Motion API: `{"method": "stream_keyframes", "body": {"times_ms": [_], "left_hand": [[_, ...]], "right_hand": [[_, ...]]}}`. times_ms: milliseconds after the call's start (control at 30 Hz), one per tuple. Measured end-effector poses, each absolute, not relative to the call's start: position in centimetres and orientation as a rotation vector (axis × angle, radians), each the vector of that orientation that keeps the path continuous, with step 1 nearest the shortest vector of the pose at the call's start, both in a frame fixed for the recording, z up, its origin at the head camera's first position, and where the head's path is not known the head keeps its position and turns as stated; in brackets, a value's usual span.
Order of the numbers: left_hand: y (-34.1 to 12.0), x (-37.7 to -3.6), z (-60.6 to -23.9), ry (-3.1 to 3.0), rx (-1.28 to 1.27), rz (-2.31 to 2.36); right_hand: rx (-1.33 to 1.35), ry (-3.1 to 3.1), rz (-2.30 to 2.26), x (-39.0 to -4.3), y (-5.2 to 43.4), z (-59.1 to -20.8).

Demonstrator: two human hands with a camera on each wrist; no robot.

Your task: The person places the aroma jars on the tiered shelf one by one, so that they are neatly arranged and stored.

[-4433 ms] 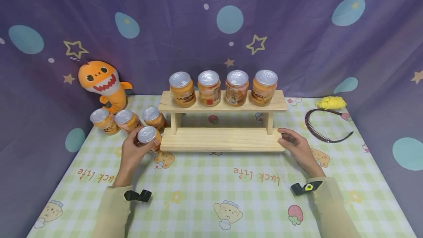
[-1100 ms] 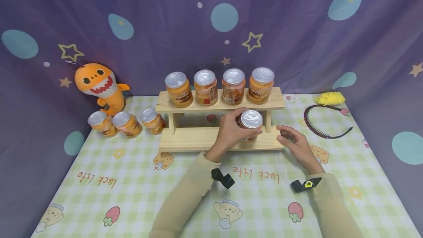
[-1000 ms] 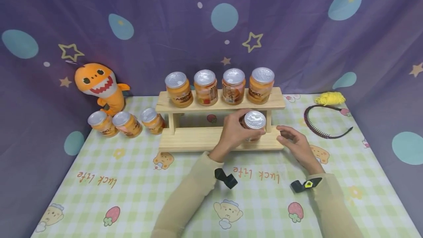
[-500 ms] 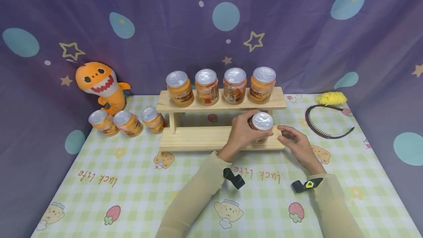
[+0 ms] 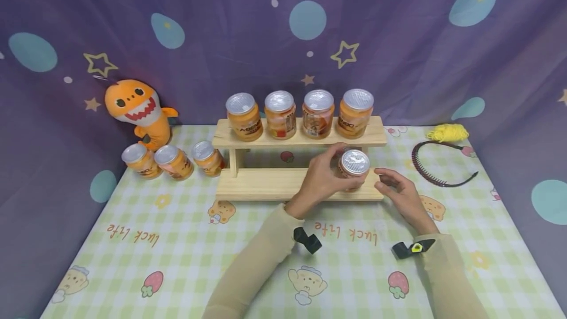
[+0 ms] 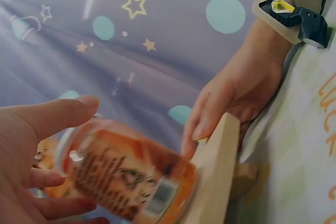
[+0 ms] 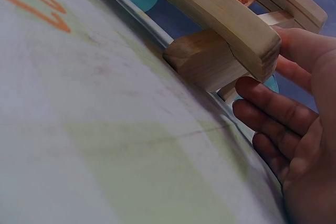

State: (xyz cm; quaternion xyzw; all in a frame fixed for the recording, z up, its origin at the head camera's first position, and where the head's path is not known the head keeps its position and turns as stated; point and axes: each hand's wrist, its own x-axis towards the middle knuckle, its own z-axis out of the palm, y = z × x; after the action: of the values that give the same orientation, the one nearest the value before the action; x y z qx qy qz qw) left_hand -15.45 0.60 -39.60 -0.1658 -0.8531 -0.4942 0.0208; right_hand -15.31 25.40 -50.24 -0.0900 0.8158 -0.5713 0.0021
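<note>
A jar (image 5: 355, 163) with a silver lid and orange contents stands upright on the lower board of a two-tier wooden shelf (image 5: 261, 184), towards its right end. My left hand (image 5: 321, 177) is around the jar, thumb in front and fingers behind. In the left wrist view the thumb is straight at the lid's rim and the fingers are spread, with gaps to the jar (image 6: 131, 174). At the lower board's right end, my right hand (image 5: 400, 197) rests its fingertips, fingers relaxed. The right wrist view shows the fingers (image 7: 278, 108) beside the board's end (image 7: 265, 51).
Several similar jars (image 5: 318, 114) line the upper board. Three more jars (image 5: 173, 162) stand left of the shelf, near an orange shark plush (image 5: 139, 107). Yellow yarn (image 5: 448, 132) and a dark headband (image 5: 418, 161) lie at the right. A purple curtain (image 5: 212, 38) hangs behind.
My left hand carried the jar from the left group onto the lower board and slid it right. In the last half second the hand loosened and drew slightly left. My right hand stayed put.
</note>
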Motion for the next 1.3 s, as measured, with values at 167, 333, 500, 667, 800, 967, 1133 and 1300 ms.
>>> {"method": "stream_keyframes", "body": {"times_ms": [167, 333, 500, 667, 800, 967, 1133, 1300], "left_hand": [[-1.9, -14.6, -39.1, -2.582, -0.507, -1.519], [-4.9, -13.8, -38.6, -2.535, -0.451, -1.514], [-8.0, -13.1, -38.3, -2.511, -0.385, -1.536], [-11.6, -12.4, -38.1, -2.507, -0.279, -1.538], [-14.6, -11.7, -37.9, -2.512, -0.166, -1.533], [-18.3, -10.9, -37.9, -2.476, -0.036, -1.488], [-21.6, -10.3, -37.5, -2.398, 0.143, -1.474], [-25.4, -10.1, -37.3, -2.27, 0.342, -1.422]], "right_hand": [[-0.277, 2.555, -1.8, -15.3, 25.4, -50.3], [-0.293, 2.567, -1.806, -15.4, 25.5, -50.2], [-0.299, 2.56, -1.825, -15.4, 25.5, -50.2], [-0.298, 2.547, -1.825, -15.3, 25.4, -50.3], [-0.304, 2.552, -1.833, -15.3, 25.5, -50.3], [-0.292, 2.55, -1.832, -15.3, 25.5, -50.0], [-0.251, 2.547, -1.797, -15.2, 25.3, -49.9], [-0.239, 2.554, -1.778, -15.1, 25.2, -49.9]]}}
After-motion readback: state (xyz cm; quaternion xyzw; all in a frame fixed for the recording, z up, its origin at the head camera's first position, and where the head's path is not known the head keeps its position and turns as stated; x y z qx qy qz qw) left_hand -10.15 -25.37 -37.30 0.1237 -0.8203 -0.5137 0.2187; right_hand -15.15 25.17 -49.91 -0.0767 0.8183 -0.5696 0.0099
